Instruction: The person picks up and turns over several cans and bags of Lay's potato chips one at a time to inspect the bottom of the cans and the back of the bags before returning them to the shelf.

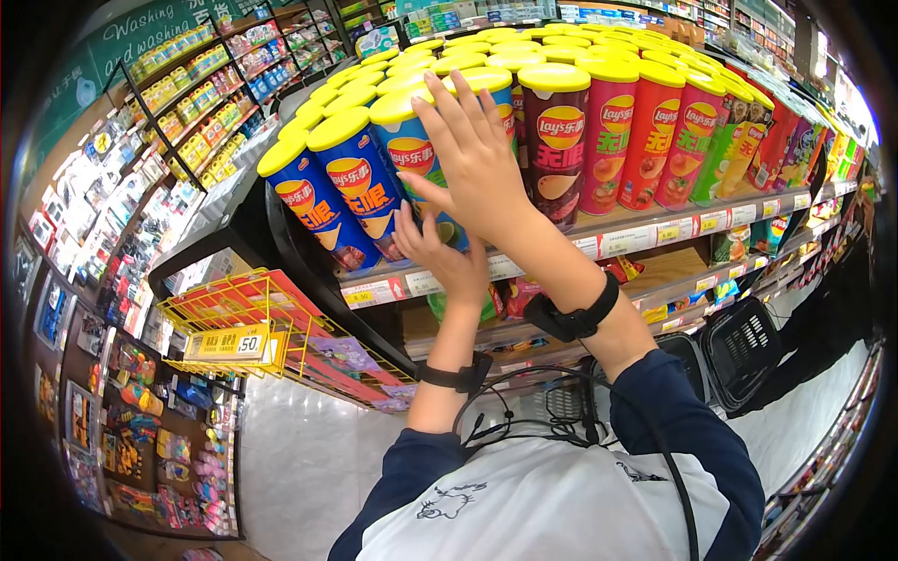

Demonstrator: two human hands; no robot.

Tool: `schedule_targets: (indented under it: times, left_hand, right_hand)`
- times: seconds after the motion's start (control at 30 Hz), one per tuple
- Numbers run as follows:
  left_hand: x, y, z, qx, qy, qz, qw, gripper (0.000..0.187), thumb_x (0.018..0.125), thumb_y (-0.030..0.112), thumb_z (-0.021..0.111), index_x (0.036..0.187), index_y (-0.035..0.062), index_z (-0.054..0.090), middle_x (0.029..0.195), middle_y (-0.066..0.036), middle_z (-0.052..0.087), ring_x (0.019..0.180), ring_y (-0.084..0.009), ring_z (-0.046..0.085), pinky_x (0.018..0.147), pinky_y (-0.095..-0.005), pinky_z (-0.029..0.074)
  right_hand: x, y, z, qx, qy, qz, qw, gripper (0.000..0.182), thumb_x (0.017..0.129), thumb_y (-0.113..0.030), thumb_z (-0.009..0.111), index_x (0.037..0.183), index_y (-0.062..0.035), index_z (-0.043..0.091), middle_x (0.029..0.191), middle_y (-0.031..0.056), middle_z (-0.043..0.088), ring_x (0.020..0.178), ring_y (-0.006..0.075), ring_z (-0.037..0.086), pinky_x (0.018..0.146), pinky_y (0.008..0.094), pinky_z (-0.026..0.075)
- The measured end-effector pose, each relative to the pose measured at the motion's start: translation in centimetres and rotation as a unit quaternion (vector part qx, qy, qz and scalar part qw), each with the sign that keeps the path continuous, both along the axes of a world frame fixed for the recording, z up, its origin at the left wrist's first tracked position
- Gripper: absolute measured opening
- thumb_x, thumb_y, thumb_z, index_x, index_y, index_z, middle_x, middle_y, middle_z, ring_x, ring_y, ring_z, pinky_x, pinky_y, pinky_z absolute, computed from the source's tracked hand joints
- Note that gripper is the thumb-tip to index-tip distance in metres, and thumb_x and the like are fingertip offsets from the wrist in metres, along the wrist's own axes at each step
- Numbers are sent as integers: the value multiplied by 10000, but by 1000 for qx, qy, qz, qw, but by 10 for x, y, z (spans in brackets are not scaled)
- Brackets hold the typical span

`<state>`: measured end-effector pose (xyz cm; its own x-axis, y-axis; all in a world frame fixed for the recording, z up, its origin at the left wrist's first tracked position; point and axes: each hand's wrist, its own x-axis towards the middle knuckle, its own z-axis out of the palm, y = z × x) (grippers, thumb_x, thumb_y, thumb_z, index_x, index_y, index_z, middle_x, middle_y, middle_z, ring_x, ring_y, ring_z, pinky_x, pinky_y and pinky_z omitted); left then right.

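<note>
My right hand [475, 164] is raised with its fingers stretched out, overlapping a blue-green Lay's chip canister [410, 150] in the front row. Its fingertips reach up to the yellow lids. Lower down, my left hand [444, 262] has its fingers apart, right at the lower part of that canister. Blue Lay's canisters [351, 182] stand to the left, and a dark maroon canister [557, 150] stands just right of my right hand. Pink and red canisters [610, 140] continue the row. Part of the blue-green canister is hidden behind my hands.
Price labels run along the shelf edge [613, 245], above a lower shelf of snack bags. A yellow wire rack [234, 323] juts out at the left. Black shopping baskets [739, 351] are at the right, and a black cable [669, 467] crosses my shirt.
</note>
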<state>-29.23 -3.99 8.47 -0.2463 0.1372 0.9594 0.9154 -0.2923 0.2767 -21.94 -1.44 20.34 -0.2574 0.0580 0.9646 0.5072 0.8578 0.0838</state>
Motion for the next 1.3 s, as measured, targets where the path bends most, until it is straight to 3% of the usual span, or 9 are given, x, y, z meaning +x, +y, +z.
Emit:
schedule_targets:
  times: [0.2, 0.3, 0.43, 0.57, 0.7, 0.83, 1.03, 1.17, 1.3]
  left_hand:
    - [-1, 14, -12, 4, -48, 80, 996, 915, 743, 358, 658, 1350, 23, 60, 1354, -271, 170, 1277, -409, 179, 1003, -604, 8]
    - [-3, 11, -13, 16, -24, 54, 998, 995, 704, 384, 691, 1362, 30, 34, 1355, -269, 163, 1287, -411, 152, 996, -619, 18]
    - [-4, 9, -14, 48, 3, 8, 999, 1067, 654, 394, 734, 1374, 59, 21, 1365, -250, 148, 1285, -422, 143, 995, -625, 31]
    - [-1, 4, -10, 32, -29, -13, 999, 1115, 607, 357, 770, 1379, 78, 15, 1374, -226, 138, 1290, -406, 138, 1009, -604, 41]
    - [-2, 4, -6, 47, 5, -1, 999, 929, 644, 299, 739, 1341, 66, 170, 1333, -194, 266, 1251, -362, 258, 1020, -570, 99]
    - [0, 8, 2, 44, 47, -37, 997, 517, 715, 132, 643, 1168, 45, 410, 1140, -131, 492, 1114, -315, 434, 960, -465, 291]
    - [8, -7, 17, 32, 75, -56, 995, 454, 714, 96, 615, 1136, 40, 457, 1080, -131, 528, 1037, -302, 489, 921, -441, 333]
    - [50, -67, 63, 86, 95, -236, 963, 603, 668, 172, 691, 1193, 47, 421, 1117, -129, 530, 1026, -289, 515, 915, -455, 336]
    - [92, -122, 91, 107, 11, -502, 858, 837, 605, 291, 782, 1259, -10, 354, 1199, -187, 482, 1081, -314, 500, 935, -448, 354]
  right_hand:
    - [7, -27, -19, -33, 183, 216, 958, 813, 551, -182, 837, 1209, -63, 375, 1333, 243, 309, 1228, 329, 360, 960, 433, 363]
    - [25, -41, -31, -151, 124, 233, 953, 842, 548, -207, 841, 1228, -58, 367, 1337, 234, 293, 1223, 309, 362, 966, 398, 364]
    - [55, -52, -42, -64, 220, 114, 967, 863, 550, -232, 848, 1242, -60, 362, 1138, 136, 477, 1041, 261, 516, 877, 349, 447]
    - [92, -67, -29, -132, 497, 301, 803, 806, 636, -279, 798, 1258, -64, 332, 1186, 91, 436, 1113, 217, 453, 915, 363, 436]
    - [136, -76, -28, -153, 562, 363, 728, 629, 787, -417, 627, 1251, -77, 373, 1148, 62, 513, 1052, 191, 511, 900, 363, 442]
    - [161, -91, -24, -226, 594, 450, 627, 569, 826, -511, 514, 1217, -105, 434, 1195, 31, 510, 1030, 160, 518, 896, 367, 428]
    - [169, -98, -43, -301, 555, 541, 556, 574, 830, -522, 499, 1214, -100, 433, 1181, 38, 517, 1034, 171, 519, 895, 368, 429]
    - [164, -100, -54, -347, 553, 546, 525, 578, 832, -525, 494, 1215, -97, 429, 1177, 41, 519, 1034, 174, 520, 894, 368, 430]
    - [157, -102, -63, -387, 549, 541, 506, 582, 834, -529, 489, 1216, -94, 426, 1172, 45, 521, 1034, 178, 521, 893, 367, 431]
